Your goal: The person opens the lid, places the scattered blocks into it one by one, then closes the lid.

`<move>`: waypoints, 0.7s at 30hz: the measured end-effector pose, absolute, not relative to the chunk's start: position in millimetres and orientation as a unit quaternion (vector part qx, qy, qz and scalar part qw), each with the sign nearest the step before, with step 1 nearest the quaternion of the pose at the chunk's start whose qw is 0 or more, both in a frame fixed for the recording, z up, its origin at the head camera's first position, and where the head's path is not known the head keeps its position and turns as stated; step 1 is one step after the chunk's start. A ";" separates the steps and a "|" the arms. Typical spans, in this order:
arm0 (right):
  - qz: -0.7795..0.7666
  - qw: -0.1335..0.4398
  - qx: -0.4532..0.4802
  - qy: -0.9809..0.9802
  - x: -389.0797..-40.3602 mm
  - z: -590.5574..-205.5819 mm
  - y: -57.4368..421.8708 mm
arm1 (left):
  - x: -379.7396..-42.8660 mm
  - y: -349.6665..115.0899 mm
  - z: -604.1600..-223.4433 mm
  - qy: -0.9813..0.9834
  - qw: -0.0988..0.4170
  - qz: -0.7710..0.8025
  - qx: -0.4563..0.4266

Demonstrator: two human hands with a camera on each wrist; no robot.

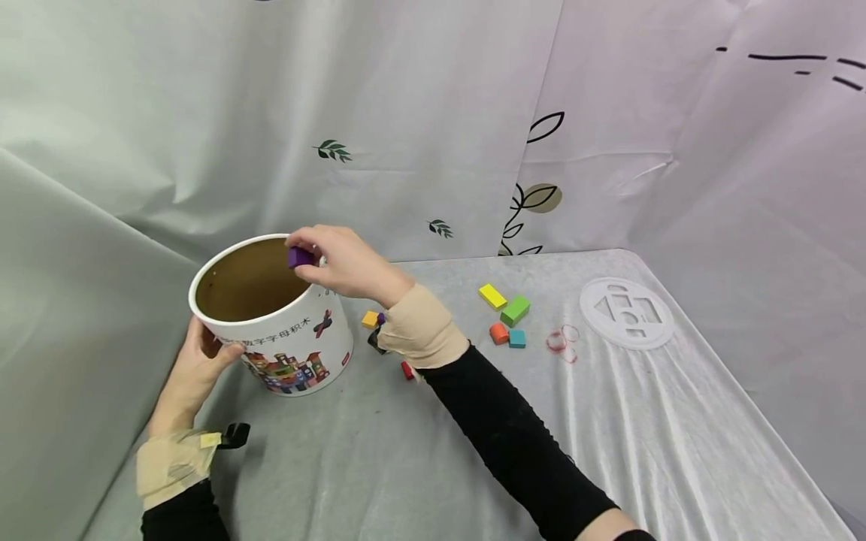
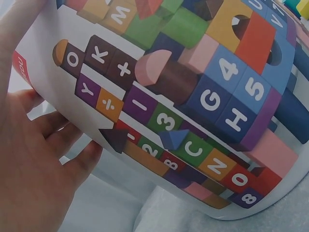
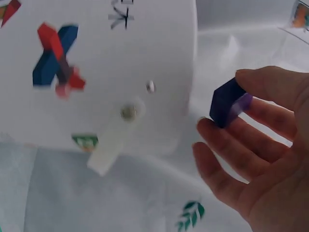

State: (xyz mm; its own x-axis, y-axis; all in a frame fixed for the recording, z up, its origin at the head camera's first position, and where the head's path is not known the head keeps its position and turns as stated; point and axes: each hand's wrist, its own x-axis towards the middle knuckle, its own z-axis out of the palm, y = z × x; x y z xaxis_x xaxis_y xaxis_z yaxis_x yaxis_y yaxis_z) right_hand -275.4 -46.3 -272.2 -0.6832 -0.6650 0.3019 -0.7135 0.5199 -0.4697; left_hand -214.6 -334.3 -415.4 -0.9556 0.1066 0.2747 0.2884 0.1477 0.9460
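A purple block (image 1: pixel 300 258) is pinched between the thumb and fingers of my right hand (image 1: pixel 348 263), over the near right rim of a big white bucket (image 1: pixel 291 353). The right wrist view shows the same dark purple block (image 3: pixel 226 102) at the fingertips, beside the bucket's wall. My left hand (image 1: pixel 196 368) grips the bucket's left side, thumb on the outer wall. In the left wrist view, that hand (image 2: pixel 43 159) lies along the printed wall with pictured letter and number blocks. The bucket tilts slightly and its visible inner wall is brown; its bottom is hidden.
Yellow (image 1: pixel 492 297), green (image 1: pixel 516 309), orange (image 1: pixel 498 333) and blue (image 1: pixel 517 339) blocks lie right of the bucket. A yellow-orange block (image 1: pixel 369 319) and a red block (image 1: pixel 407 370) lie near the right wrist. A white round lid (image 1: pixel 627 313) with shaped cutouts rests at the right.
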 end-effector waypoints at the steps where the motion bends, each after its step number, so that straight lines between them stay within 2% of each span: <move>1: 0.288 0.043 0.397 -0.870 -275.9 -272.3 -50.8 | -214.8 -334.1 -415.0 -0.756 0.070 -0.638 -0.130; 13: 0.279 0.048 0.398 -0.873 -282.8 -294.3 -90.0 | -211.5 -335.1 -415.5 -0.763 0.067 -0.632 -0.123; 21: 0.223 0.024 0.361 -0.905 -281.5 -295.4 -99.5 | -213.1 -333.7 -414.5 -0.756 0.067 -0.638 -0.132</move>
State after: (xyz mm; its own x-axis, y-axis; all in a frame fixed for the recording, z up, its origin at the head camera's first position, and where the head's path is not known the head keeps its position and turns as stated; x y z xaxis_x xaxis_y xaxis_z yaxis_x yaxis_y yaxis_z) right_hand -281.5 -99.5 -295.4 -0.7379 -0.6432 0.2044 -0.6645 0.6394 -0.3868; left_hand -213.1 -333.7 -414.5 -0.9562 0.1139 0.2698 0.2851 0.1522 0.9463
